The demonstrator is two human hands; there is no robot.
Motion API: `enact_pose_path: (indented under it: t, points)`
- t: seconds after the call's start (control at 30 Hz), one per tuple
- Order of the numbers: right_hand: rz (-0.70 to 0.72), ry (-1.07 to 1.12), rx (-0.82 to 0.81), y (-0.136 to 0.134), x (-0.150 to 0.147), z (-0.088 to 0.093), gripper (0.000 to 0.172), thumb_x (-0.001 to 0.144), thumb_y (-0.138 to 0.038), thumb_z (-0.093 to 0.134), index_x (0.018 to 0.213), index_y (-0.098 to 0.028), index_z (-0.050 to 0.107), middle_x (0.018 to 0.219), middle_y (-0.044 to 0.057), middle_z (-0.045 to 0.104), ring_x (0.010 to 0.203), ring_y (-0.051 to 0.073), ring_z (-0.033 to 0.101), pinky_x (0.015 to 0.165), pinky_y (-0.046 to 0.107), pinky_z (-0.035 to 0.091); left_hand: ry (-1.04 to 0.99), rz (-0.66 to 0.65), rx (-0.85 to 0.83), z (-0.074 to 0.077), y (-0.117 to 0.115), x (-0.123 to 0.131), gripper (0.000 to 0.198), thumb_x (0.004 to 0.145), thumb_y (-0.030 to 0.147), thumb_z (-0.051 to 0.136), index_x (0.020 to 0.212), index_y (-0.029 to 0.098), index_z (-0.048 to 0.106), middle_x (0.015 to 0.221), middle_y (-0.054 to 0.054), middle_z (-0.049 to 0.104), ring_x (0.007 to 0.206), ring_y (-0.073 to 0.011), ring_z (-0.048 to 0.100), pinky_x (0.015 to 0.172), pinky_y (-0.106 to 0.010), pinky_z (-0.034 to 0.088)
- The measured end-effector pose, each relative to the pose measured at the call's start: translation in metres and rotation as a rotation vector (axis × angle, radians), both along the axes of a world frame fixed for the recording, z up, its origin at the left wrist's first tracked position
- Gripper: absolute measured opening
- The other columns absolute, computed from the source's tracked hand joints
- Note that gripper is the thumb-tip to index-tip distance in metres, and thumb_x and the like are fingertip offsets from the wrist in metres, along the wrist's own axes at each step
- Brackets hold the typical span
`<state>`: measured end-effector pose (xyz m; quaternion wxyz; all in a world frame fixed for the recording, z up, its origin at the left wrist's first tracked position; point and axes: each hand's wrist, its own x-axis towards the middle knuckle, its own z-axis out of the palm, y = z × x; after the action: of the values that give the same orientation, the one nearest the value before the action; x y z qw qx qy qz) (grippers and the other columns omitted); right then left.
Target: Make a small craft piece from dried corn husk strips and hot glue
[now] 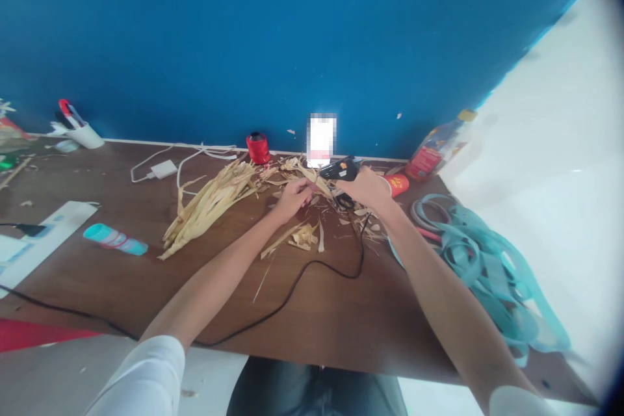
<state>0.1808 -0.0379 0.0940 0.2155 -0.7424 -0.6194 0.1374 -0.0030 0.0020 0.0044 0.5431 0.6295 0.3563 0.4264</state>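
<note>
My right hand (369, 190) is wrapped round a black corded glue gun (340, 169), whose nozzle points left. Across from it, the fingers of my left hand (294, 200) are closed on a pale dried corn husk (319, 183), close to the nozzle. The husk's far end is hard to make out among the scraps around it. A bundle of dried husks (209, 208) lies to the left of my left hand. Below the hands are curled husk scraps (305, 235). A lit, blurred-out phone screen (321, 140) stands against the wall behind them.
A red roll (258, 148), white charger (163, 169) and cables lie toward the back. Rightward are a red paper cup (397, 184), plastic bottle (433, 151) and tangled teal ribbon (482, 266). A black cord (292, 296) crosses the table. At left are a blue tube (116, 239) and power strip (61, 234).
</note>
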Motion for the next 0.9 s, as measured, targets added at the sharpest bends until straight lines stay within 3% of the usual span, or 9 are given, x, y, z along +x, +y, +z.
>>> enact_pose_path:
  t: [0.9]
  points:
    - [-0.013, 0.006, -0.005, 0.0028, 0.0056, -0.006, 0.054, 0.07, -0.052, 0.058, 0.111, -0.017, 0.066, 0.096, 0.014, 0.07, 0.091, 0.032, 0.066, 0.072, 0.036, 0.047, 0.009, 0.017, 0.026, -0.0027, 0.0018, 0.0, 0.029, 0.082, 0.042, 0.059, 0.083, 0.013, 0.064, 0.05, 0.004, 0.045, 0.044, -0.0055, 0.038, 0.043, -0.018, 0.028]
